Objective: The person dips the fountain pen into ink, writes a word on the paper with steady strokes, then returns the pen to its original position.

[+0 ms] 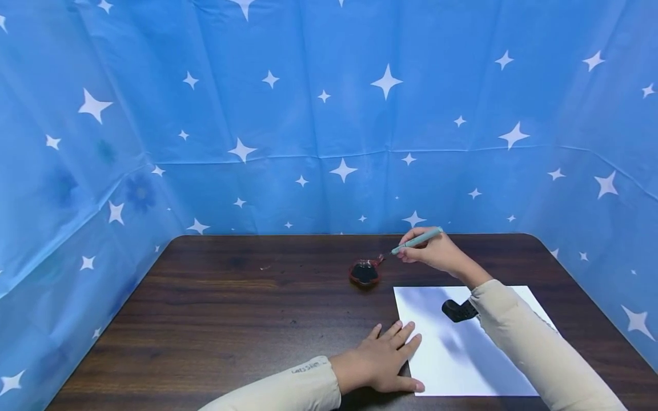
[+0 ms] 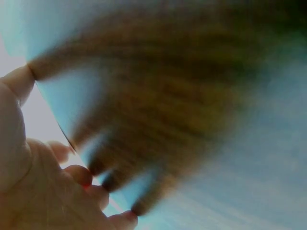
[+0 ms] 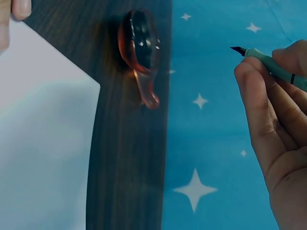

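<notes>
My right hand (image 1: 429,248) pinches a mint-green pen (image 1: 418,241) between thumb and fingers, raised over the far part of the table. In the right wrist view the pen's dark pointed tip (image 3: 238,50) is bare. Just left of it stands a small translucent red dish (image 1: 364,273) with a short handle, holding something dark; the tip does not touch the dark contents. My left hand (image 1: 381,358) lies spread, fingertips on the left edge of a white sheet of paper (image 1: 432,365). The left wrist view shows its fingers blurred against a glossy surface.
The dark wooden table (image 1: 231,319) carries the dish and the paper. A blue curtain with white stars (image 1: 319,114) hangs behind and along both sides. A black device (image 1: 456,310) shows beside the right sleeve, over the paper.
</notes>
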{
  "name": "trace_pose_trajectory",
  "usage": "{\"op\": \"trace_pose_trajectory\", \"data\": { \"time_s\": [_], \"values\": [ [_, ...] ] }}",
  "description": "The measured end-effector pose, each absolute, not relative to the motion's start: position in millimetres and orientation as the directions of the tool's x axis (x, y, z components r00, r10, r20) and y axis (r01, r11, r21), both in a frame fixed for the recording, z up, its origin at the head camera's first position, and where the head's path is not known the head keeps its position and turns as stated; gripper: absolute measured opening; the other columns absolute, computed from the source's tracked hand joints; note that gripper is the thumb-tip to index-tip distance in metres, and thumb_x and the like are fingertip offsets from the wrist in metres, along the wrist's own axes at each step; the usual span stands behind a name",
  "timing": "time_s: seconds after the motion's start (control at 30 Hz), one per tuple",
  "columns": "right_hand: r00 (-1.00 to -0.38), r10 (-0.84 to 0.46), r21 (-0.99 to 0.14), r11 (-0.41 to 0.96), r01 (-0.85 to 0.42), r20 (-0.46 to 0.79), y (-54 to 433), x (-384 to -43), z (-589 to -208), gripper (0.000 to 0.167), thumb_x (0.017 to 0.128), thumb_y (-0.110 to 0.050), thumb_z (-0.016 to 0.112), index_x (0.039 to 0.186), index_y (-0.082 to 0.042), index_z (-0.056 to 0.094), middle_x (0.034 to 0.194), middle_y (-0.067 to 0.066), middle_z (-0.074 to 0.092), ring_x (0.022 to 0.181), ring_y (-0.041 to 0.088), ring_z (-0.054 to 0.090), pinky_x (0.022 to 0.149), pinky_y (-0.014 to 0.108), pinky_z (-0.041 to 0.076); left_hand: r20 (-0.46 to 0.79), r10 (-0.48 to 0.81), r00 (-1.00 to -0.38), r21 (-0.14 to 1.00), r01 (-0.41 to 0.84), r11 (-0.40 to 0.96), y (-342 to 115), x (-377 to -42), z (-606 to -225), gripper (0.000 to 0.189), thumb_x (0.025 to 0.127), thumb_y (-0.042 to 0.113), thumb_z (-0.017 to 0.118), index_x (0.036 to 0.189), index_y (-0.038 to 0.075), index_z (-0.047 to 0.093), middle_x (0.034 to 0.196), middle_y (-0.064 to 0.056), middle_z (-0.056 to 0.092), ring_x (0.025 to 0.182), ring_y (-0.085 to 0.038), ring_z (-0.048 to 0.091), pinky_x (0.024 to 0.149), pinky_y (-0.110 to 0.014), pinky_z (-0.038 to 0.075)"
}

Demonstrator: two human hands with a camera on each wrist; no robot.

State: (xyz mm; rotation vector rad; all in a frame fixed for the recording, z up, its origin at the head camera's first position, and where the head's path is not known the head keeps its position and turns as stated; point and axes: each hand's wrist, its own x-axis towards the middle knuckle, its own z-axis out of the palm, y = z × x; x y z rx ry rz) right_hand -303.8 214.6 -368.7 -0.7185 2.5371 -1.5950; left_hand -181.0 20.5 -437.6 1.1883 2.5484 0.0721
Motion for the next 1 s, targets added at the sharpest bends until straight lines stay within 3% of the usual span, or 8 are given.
{"op": "trace_pose_trajectory", "data": {
  "time_s": [0.4, 0.73, 1.0],
  "values": [
    [-0.912, -0.383, -0.87, 0.39, -0.301, 0.144, 260.9, -280.5, -354.9, 0.025, 0.092, -0.008, 0.064, 0.109, 0.009, 0.062, 0.099, 0.024, 0.069, 0.084, 0.015, 0.071, 0.076, 0.032, 0.057, -0.284, 0.752, -0.595, 0.22, 0.723, 0.655, 21.4, -183.3, -440.9, 0.083, 0.089, 0.07, 0.04, 0.155, 0.029, 0.012, 0.162, 0.006, 0.003, 0.148, -0.013, 0.005, 0.116, -0.048, 0.018],
    [-0.93, -0.34, -0.83, 0.473, -0.295, 0.137, 292.1, -254.0, -359.0, 0.022, 0.089, -0.014, 0.069, 0.102, 0.003, 0.066, 0.091, 0.015, 0.072, 0.084, 0.026, 0.072, 0.074, 0.034, 0.057, -0.286, 0.757, -0.587, 0.21, 0.733, 0.647, 21.8, -183.3, -444.4, 0.083, 0.09, 0.071, 0.038, 0.155, 0.027, 0.012, 0.162, 0.004, 0.003, 0.148, -0.015, 0.005, 0.115, -0.05, 0.018],
    [-0.944, -0.307, -0.814, 0.512, -0.273, 0.124, 316.3, -234.0, -369.5, 0.022, 0.091, -0.015, 0.066, 0.105, 0.002, 0.066, 0.092, 0.015, 0.071, 0.081, 0.018, 0.071, 0.072, 0.032, 0.057, -0.26, 0.762, -0.593, 0.164, 0.751, 0.64, 23.5, -185.9, -449.0, 0.083, 0.089, 0.073, 0.035, 0.155, 0.028, 0.012, 0.161, 0.004, 0.004, 0.147, -0.015, 0.007, 0.114, -0.049, 0.021]
  ]
}}
